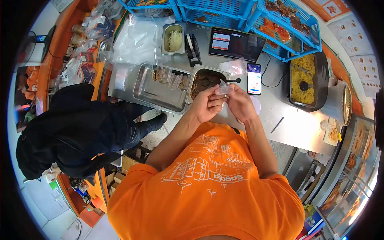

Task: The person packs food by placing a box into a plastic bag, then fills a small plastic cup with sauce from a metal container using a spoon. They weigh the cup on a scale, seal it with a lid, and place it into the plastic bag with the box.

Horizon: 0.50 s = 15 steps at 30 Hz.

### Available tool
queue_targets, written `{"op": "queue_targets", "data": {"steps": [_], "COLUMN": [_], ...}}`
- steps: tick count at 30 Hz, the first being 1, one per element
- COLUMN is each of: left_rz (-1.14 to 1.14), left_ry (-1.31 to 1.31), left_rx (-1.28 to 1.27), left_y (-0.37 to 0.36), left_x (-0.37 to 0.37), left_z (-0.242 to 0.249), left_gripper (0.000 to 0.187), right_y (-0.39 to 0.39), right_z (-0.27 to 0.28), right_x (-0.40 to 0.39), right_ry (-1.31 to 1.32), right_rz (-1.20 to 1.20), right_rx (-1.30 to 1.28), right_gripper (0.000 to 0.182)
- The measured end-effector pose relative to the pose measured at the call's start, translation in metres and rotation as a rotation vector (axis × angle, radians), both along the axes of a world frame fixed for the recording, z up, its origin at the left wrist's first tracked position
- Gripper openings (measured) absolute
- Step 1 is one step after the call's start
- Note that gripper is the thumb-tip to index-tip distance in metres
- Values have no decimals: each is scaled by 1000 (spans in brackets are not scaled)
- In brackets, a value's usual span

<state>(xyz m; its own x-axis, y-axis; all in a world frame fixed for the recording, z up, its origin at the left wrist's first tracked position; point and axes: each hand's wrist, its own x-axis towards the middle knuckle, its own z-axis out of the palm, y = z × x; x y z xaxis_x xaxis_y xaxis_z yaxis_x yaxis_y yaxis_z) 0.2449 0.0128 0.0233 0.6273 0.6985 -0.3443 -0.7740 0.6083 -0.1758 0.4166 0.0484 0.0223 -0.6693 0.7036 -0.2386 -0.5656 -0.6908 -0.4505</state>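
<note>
Between the fingertips of both hands is a small clear plastic bag (224,89). My left hand (206,105) is closed, pinching the bag's left side. From the right, my right hand (241,103) pinches it too, the fingers partly hidden behind the plastic. Just beyond the hands stands a metal container of dark brown sauce (203,83), with a black-handled ladle (234,81) resting in it. To its left, a steel tray (150,96) holds several small filled plastic packets (172,78).
A phone (254,79) and a tablet (236,45) stand behind. Blue baskets (218,11) line the back. A pan of yellow rice (303,80) sits right, near a black pen (277,125). Noodles (174,41) fill another container. A person in black (80,128) bends at left.
</note>
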Motion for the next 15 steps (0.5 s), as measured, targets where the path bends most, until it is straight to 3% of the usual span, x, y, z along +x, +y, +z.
{"op": "queue_targets", "data": {"steps": [2, 3, 4, 6, 7, 8, 10, 12, 14, 15], "left_rz": [163, 217, 214, 274, 351, 352, 736, 725, 430, 215], "left_ry": [447, 554, 552, 1253, 1317, 1317, 1797, 1800, 1905, 1972], "left_rx": [2, 72, 70, 488, 330, 333, 442, 469, 796, 890], "left_y": [-4, -9, -9, -10, -4, 4, 14, 18, 19, 20], "left_x": [9, 13, 16, 22, 23, 21, 15, 0, -16, -26], "left_z": [3, 0, -5, -11, -13, -14, -5, -7, -10, -7], "left_gripper": [25, 20, 20, 17, 19, 19, 24, 33, 33, 37], "right_y": [-6, -4, -3, -3, -8, -13, -24, -18, -5, -4], "right_z": [-7, -9, -11, -9, -3, -5, -5, 0, 3, 14], "right_x": [-16, -26, -34, -51, -56, -58, -62, -58, -47, -48], "right_ry": [-566, -708, -711, -979, -1090, -1089, -1110, -1161, -1324, -1450], "right_rz": [-206, -369, -370, -721, -721, -724, -675, -615, -400, -314], "right_rx": [318, 395, 393, 643, 697, 699, 831, 776, 1463, 1487], "right_gripper": [8, 12, 12, 15, 20, 20, 22, 19, 14, 15]}}
